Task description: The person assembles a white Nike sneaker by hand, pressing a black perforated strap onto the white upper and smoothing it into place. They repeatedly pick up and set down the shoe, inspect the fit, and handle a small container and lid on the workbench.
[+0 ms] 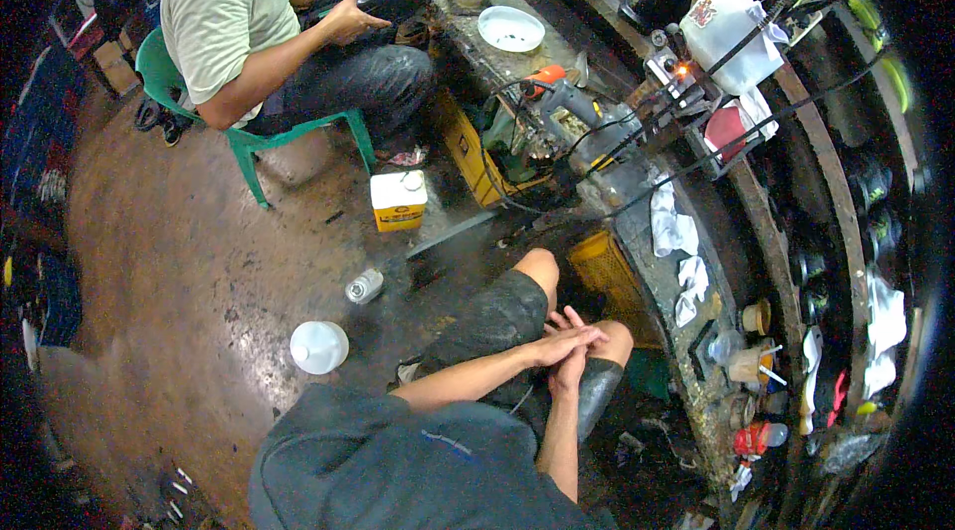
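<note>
My two hands meet above my knees, palm against palm. My left hand [564, 344] lies across the other with its fingers stretched out flat. Under it, my right hand [568, 368] is partly covered, and some of its fingers stick out apart past the left one. Nothing shows in either hand; the space between the palms is hidden. Dark shorts [497, 321] cover my thighs just beneath. Closest to the hands on the right is a yellow crate [609, 271] under the long workbench [637, 232].
A co-worker [234, 23] on a green plastic chair [298, 132] handles a dark shoe [393, 3]. A yellow-and-white container [399, 200], a clear bottle [364, 286] and a white jug [319, 347] stand on the floor. An orange-and-grey power tool [562, 92], cables and white rags [671, 222] lie on the bench.
</note>
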`<state>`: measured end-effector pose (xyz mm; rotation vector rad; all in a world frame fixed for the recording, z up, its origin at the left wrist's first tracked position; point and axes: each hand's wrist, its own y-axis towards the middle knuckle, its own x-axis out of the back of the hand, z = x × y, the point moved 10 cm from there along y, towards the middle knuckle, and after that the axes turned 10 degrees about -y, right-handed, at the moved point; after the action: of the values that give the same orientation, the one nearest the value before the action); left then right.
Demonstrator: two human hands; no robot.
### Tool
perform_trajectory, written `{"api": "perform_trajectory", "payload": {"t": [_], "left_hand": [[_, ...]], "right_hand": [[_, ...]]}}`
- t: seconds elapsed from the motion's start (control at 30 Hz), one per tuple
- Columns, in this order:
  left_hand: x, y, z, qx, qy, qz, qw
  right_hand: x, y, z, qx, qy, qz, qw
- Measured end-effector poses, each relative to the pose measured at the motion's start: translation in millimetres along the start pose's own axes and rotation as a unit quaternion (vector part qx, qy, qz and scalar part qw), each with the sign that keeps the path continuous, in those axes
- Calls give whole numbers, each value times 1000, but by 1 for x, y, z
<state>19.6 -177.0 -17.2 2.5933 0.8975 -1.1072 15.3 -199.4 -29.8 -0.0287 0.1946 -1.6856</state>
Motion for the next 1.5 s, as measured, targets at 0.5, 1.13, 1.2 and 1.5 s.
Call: {"api": "perform_trajectory", "payload": {"t": [0.5, 1.13, 1.2, 1.5], "left_hand": [[19, 19, 29, -61, 183, -268, 944], [-9, 5, -17, -139, 214, -45, 966], [9, 7, -16, -110, 193, -92, 971], [19, 12, -8, -64, -176, -119, 975]], "right_hand": [[40, 7, -42, -17, 21, -48, 998], [18, -31, 38, -17, 291, -15, 956], [20, -33, 33, -50, 287, -33, 956], [5, -29, 17, -100, 428, 32, 897]]}}
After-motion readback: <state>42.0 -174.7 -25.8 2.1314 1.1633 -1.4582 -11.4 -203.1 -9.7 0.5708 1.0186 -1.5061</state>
